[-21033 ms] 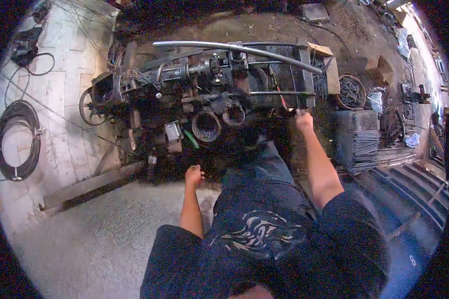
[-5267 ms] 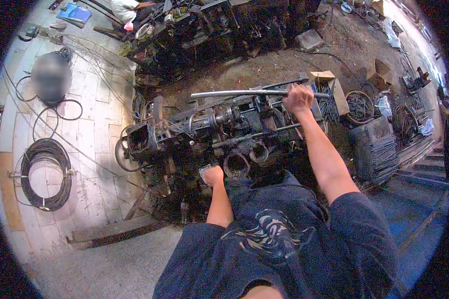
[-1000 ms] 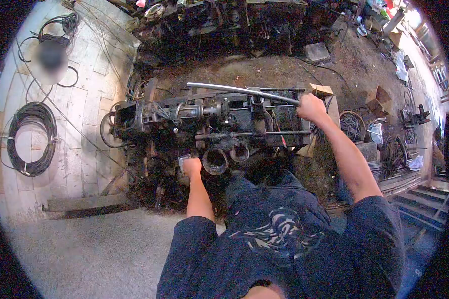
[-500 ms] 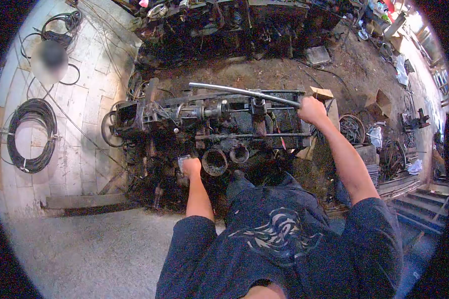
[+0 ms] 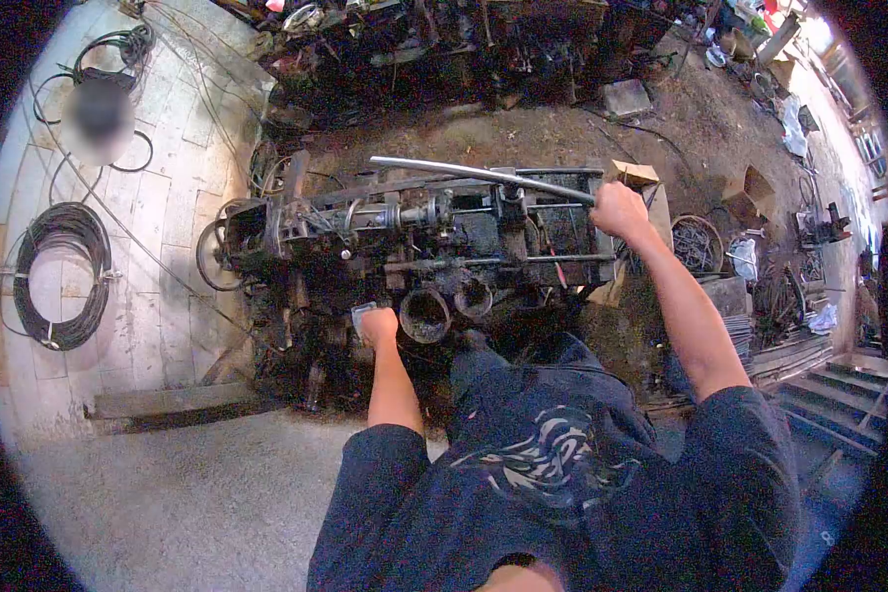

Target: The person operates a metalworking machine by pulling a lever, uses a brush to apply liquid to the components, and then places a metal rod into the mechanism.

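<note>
My right hand (image 5: 620,209) is wrapped around the right end of a long metal rod (image 5: 444,170). The rod slants over the back of a dark, greasy machine (image 5: 390,219), its far end pointing left. At the machine's front, my left hand (image 5: 378,326) is closed on a small light-grey piece (image 5: 361,314), mostly hidden by the fingers. Two round metal cups (image 5: 425,331) sit just right of that hand; their insides look dirty. Along the machine's right half run smooth bars (image 5: 523,261).
A coil of black cable (image 5: 99,232) hangs on the pale left wall. Dark machinery (image 5: 553,59) stands along the back. Cardboard boxes (image 5: 750,192) and a round basket of metal pieces (image 5: 696,244) lie to the right. A wooden beam (image 5: 173,400) lies at the front left.
The view has shifted slightly. Both hands keep their grips, and the rod stays nearly where it was over the machine.
</note>
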Demonstrator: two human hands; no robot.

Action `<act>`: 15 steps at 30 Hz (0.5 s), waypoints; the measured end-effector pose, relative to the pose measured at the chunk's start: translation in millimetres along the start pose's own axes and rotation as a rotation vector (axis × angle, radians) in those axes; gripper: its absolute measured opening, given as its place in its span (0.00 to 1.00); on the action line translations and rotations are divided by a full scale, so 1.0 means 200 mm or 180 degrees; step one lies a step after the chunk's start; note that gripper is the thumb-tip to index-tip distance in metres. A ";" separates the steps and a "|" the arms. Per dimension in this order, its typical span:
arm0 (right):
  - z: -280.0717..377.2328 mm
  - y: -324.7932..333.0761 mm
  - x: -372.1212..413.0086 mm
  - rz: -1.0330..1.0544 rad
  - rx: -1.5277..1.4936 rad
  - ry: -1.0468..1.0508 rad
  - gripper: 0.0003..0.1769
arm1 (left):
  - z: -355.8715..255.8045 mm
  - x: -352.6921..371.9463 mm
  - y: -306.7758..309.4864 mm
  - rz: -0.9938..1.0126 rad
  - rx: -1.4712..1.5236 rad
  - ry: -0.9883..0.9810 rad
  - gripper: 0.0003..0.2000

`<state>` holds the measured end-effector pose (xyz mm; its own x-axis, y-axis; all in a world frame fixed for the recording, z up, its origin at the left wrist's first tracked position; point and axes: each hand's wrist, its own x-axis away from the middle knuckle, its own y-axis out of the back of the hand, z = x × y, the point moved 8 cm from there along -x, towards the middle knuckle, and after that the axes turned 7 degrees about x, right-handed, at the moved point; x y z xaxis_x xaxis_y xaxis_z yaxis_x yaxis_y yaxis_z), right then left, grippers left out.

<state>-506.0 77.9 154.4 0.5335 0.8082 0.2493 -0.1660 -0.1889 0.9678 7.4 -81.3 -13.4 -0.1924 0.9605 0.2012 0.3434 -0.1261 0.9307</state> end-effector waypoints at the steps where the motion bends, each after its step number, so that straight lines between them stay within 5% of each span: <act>1: 0.00 -0.01 0.00 0.0006 0.0005 -0.0002 0.14 | -0.01 0.01 0.00 0.0179 -0.0111 0.0091 0.14; 15: -0.01 -0.01 -0.01 -0.0086 0.0125 0.0103 0.13 | 0.08 -0.02 -0.06 0.0342 0.0136 0.0621 0.14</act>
<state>-507.5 77.7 152.1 0.5102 0.8308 0.2224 -0.1188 -0.1880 0.9750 18.2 -80.4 -31.0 -0.3253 0.8753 0.3577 0.4093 -0.2107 0.8877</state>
